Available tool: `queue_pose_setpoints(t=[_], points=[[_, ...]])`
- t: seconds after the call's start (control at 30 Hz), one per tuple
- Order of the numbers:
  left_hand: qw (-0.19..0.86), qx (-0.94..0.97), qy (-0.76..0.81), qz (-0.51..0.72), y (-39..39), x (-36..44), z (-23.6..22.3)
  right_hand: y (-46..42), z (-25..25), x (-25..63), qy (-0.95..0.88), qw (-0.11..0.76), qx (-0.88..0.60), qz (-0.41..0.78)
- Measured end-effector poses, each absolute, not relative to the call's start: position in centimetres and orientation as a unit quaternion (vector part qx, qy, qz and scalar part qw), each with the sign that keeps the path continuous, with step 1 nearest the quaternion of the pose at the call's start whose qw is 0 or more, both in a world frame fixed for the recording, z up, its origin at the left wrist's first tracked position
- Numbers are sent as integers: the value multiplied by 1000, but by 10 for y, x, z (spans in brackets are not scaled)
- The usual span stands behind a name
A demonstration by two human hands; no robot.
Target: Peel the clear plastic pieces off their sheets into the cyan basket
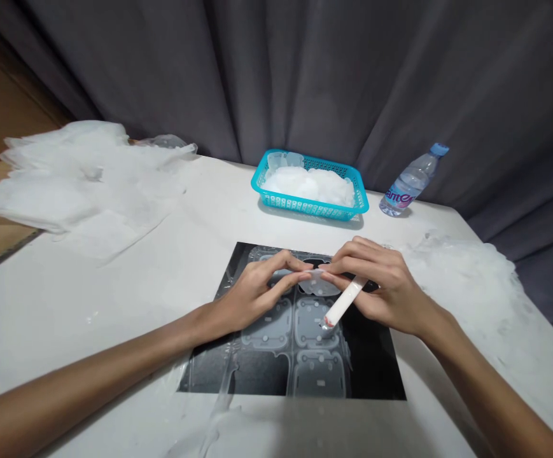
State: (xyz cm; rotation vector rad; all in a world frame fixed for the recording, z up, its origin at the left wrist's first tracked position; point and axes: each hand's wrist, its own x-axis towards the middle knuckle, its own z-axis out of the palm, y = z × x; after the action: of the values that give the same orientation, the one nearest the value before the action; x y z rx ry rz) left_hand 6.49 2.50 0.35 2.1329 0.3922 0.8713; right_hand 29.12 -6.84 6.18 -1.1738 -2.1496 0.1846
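Our left hand and right hand pinch a clear piece over the black mat, fingers nearly closed; the right also holds a white-handled tool. Several shapes remain in the plastic sheet; the far basket probably holds finished ones.

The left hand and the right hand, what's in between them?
A small, cloudy see-through piece, pinched by the left hand on one side and the right hand on the other. The head view shows it.
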Motion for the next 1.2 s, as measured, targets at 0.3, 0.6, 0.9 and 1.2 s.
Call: queue_pose_setpoints(t=[0.3,0.6,0.9,1.2], points=[[400,835,177,334,28,71,7,-68,59,305,-780,260,-540,179],[392,828,186,355,27,69,5,-62,46,283,-761,393,-477,197],[337,838,114,415,24,68,4,-65,55,296,-790,280,-520,164],[359,842,96,391,22,67,5,-66,55,292,-808,296,-489,142]])
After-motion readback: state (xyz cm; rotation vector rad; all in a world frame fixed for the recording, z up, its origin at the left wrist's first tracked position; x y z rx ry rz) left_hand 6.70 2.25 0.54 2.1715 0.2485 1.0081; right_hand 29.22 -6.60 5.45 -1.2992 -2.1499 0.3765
